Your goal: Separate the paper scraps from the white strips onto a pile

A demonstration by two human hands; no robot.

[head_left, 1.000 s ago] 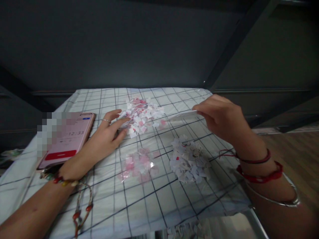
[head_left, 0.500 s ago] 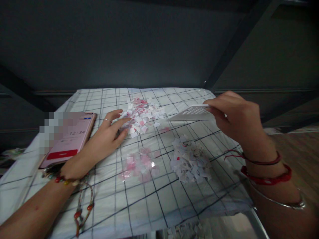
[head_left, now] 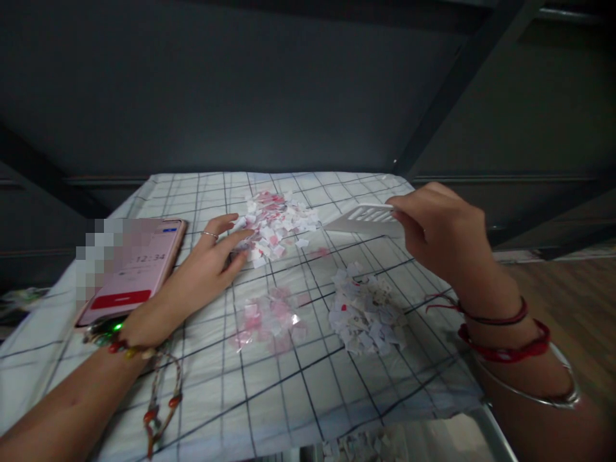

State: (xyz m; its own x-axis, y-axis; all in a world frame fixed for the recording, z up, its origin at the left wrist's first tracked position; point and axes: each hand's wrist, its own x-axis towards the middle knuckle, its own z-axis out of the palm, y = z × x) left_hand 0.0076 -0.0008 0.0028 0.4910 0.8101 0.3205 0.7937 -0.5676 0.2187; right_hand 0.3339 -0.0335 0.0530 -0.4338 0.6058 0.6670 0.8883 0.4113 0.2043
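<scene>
My right hand (head_left: 440,234) pinches the edge of a thin white slotted plastic piece (head_left: 359,221), held tilted over the cloth at the right of a mixed heap of white and pink paper scraps (head_left: 276,221). At that heap's left side rests my left hand (head_left: 206,263), its fingers spread and the tips touching the scraps. Nearer to me lies a small spread of clear pink film bits (head_left: 272,321). To the right of it is a pile of white paper scraps (head_left: 368,314).
A checked cloth (head_left: 202,398) covers the table. Beside my left forearm lies a phone (head_left: 139,263) with a lit screen. Below the front edge, an open container (head_left: 428,443) holds more scraps. A dark panel (head_left: 269,90) stands behind the table.
My right hand has shifted slightly left and a little down, bringing the white slotted piece with it. My left hand stays almost where it was, and the piles look the same.
</scene>
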